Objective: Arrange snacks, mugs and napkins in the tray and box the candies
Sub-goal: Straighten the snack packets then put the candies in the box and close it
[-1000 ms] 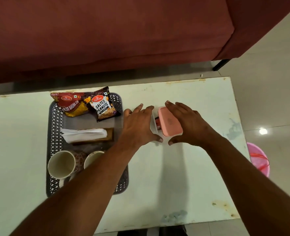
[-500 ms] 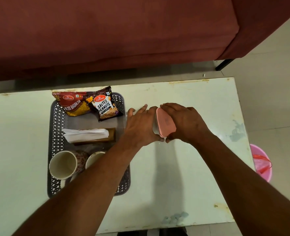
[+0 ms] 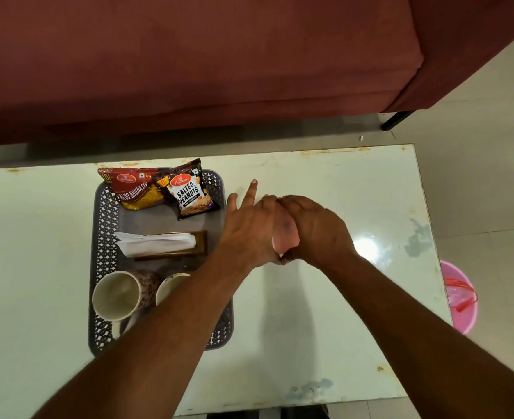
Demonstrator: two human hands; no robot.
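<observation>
A small candy box with a pink lid sits on the white table, squeezed between both hands. My left hand presses its left side, index finger pointing away. My right hand covers the lid from the right. The box body is mostly hidden. To the left lies the grey perforated tray holding a red snack pack, a salted peanuts pack, white napkins on a brown holder, and two mugs, the second mug partly under my left forearm.
A maroon sofa runs along the far side of the table. A pink bucket stands on the floor at the right, past the table's edge.
The pink lid went from tilted and half off, with the box's contents showing, to nearly covered by my hands. Both hands closed in around the box.
</observation>
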